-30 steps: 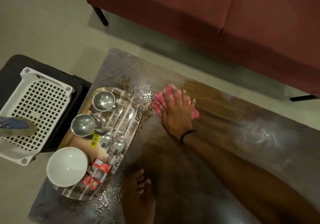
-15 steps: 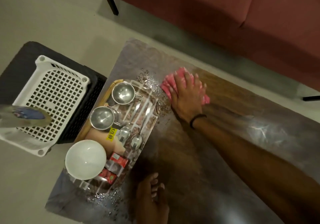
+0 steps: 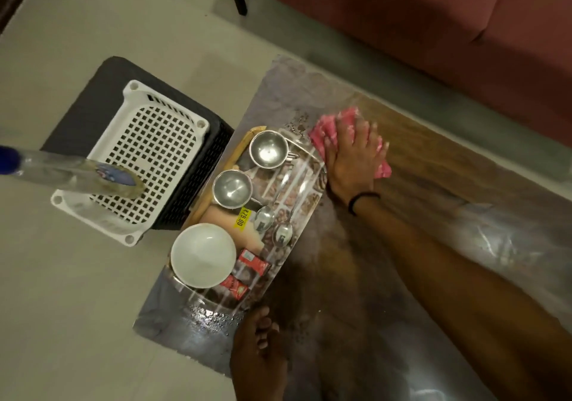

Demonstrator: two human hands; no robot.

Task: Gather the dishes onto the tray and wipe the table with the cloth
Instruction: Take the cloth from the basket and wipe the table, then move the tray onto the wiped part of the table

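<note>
The crumpled pink cloth is down on the glossy brown bench, right at the far corner of the long picture-printed tray. The right hand lies flat on top of it, fingers straight and spread, pressing, with a black wristband at the wrist.

Compared with half a second ago, hand and cloth have slid in toward the tray. The heel of the hand is now right up against the tray's long edge. The droplets that lay by that corner are mostly under the cloth, with just a few specks showing past it.

The load on the tray has not shifted: the far steel cup, the near steel cup, two steel spoons side by side, the white round bowl and two red sachets.

Left hand? Out of sight. A blurred clear bottle with a blue cap juts in from the left, over the white plastic lattice basket.

To the right of the cloth there is open brown surface along the forearm. Beyond the fingertips the bench's far edge is close, with a strip of floor and then the red sofa. More water beads glisten at the near left corner, between the tray's end and the bench edge, beside what looks like a bare foot.
</note>
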